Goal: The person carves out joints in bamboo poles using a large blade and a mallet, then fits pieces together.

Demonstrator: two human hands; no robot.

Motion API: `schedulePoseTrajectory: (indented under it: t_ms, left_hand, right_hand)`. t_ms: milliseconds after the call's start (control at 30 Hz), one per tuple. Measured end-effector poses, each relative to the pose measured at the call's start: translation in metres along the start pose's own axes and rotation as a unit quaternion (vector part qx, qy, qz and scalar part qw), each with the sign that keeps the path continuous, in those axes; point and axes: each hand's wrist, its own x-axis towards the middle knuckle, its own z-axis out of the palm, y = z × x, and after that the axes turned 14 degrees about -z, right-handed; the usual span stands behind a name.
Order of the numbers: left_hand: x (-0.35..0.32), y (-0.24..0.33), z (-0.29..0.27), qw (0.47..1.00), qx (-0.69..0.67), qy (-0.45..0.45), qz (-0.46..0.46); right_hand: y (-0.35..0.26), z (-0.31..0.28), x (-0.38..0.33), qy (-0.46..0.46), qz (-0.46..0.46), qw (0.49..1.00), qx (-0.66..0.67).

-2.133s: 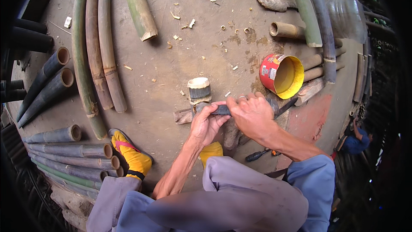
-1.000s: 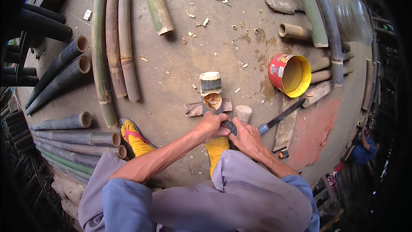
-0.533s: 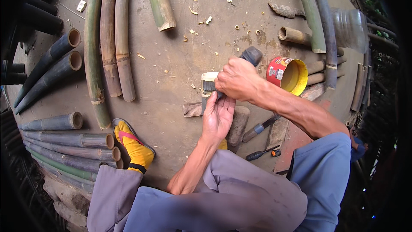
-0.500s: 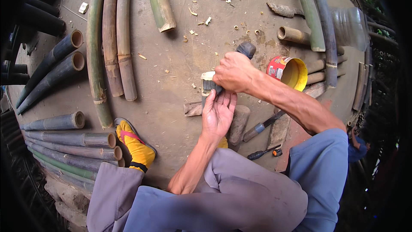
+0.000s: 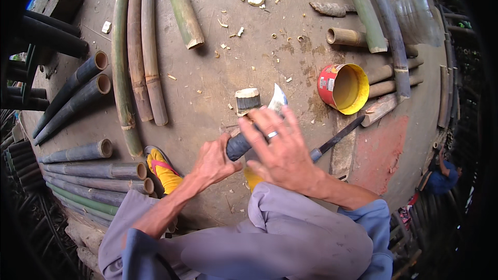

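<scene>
Bearings: taken from between the two hands; 12 at the top edge.

Handle [image 5: 239, 147]: dark, thick; between the hands, slanting from 8 toward 2.

Blade [image 5: 278, 97]: bright, at 1, beyond the right hand. Join to the handle hidden; probably one tool.

Left hand [image 5: 210, 161]: at 9; fingers wrapped around the handle's lower end.

Right hand [image 5: 282, 150]: at 3; fingers spread over the handle's far end, no firm grip showing; palm side hidden.

Chief risk: a cut to the right hand. Likely cause: a slip or twist in the left hand's grip, which appears to carry the handle alone, with the blade so near those open fingers.

Stub [image 5: 248, 102]: bamboo, pale cut top; at 12, near the right fingertips. Contact cannot be told; lower part hidden. Risk: toppling, if knocked by hand or blade.

Sock [image 5: 251, 180]: yellow, on a foot at 6, below the handle. Risk: injury to the foot, should the tool be dropped.

Knife [image 5: 340, 137]: dark, on the floor [image 5: 207, 78] at 3, beside the right wrist. Risk: a scrape, were that arm to swing outward.

Can [image 5: 323, 85]: red outside, yellow inside, at 2. Contents uncertain; a spill is possible if liquid, from an elbow or swung tool.
</scene>
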Motion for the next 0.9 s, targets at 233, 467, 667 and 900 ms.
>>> schedulePoseTrajectory:
  t_ms: [233,467,667,900]
  left_hand:
    - [0.026,-0.001,-0.097,0.827,0.469,0.128,0.282]
    - [0.095,-0.013,-0.117,0.932,0.343,-0.085,0.081]
    - [0.005,-0.065,-0.009,0.989,0.028,-0.052,-0.137]
    - [-0.019,-0.055,0.148,0.958,-0.201,0.148,-0.139]
  right_hand:
    - [-0.016,0.135,0.035,0.111,0.071,0.948,0.289]
    - [0.027,0.137,0.067,-0.073,0.113,0.895,0.426]
    - [0.024,0.135,0.041,-0.266,-0.175,0.901,0.294]
    - [0.031,0.128,-0.002,-0.321,-0.335,0.864,0.194]
